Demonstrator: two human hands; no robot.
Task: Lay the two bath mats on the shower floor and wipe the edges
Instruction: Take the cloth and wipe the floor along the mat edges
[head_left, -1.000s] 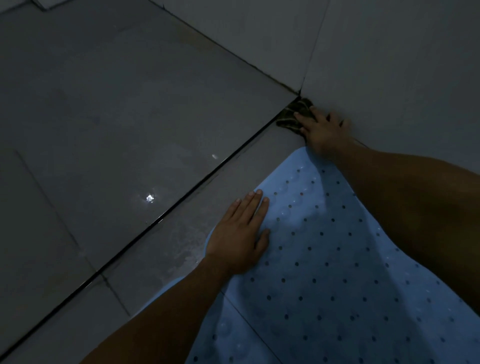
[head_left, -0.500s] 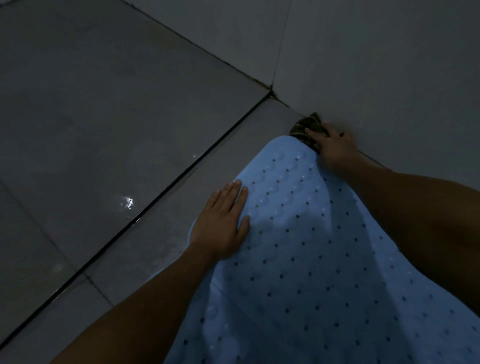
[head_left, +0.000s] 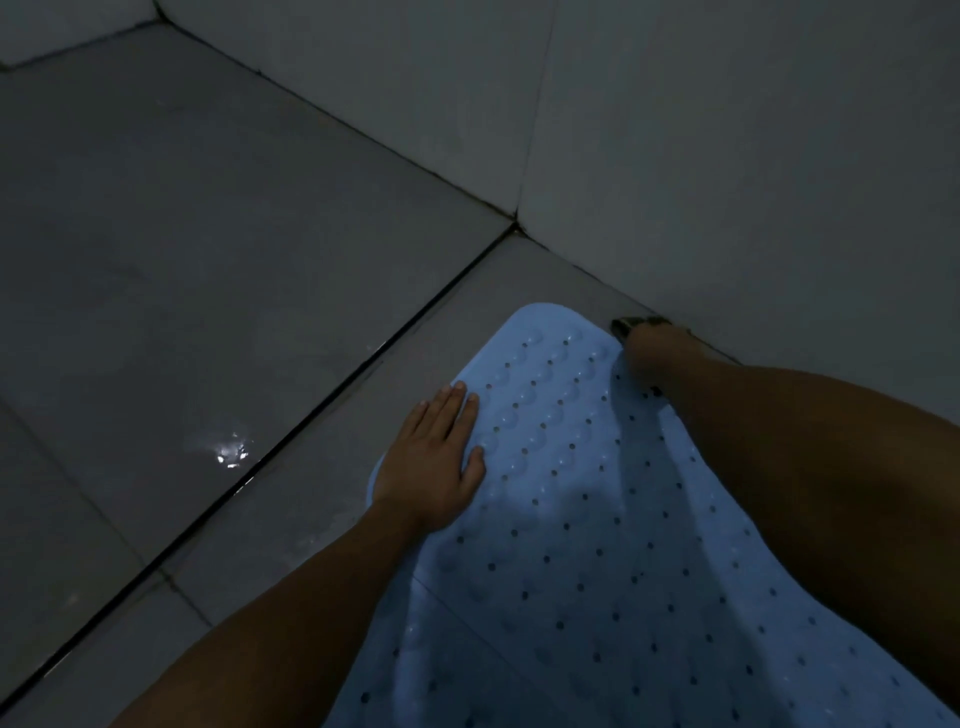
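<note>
Two hands at the blue mat's far end

One pale blue bath mat (head_left: 597, 519), dotted with small holes and raised bumps, lies on the grey tiled floor (head_left: 208, 260), its rounded end near the corner where floor meets wall (head_left: 727, 156). The left hand (head_left: 436, 462) rests flat on the mat's left edge, fingers straight and together, gripping nothing. The right hand (head_left: 649, 353) is blurred at the mat's far right corner, against the wall base; a dark cloth (head_left: 631, 325) shows just beyond it, and whether the fingers close on it I cannot tell. A wet glint shines on the floor to the left
</note>
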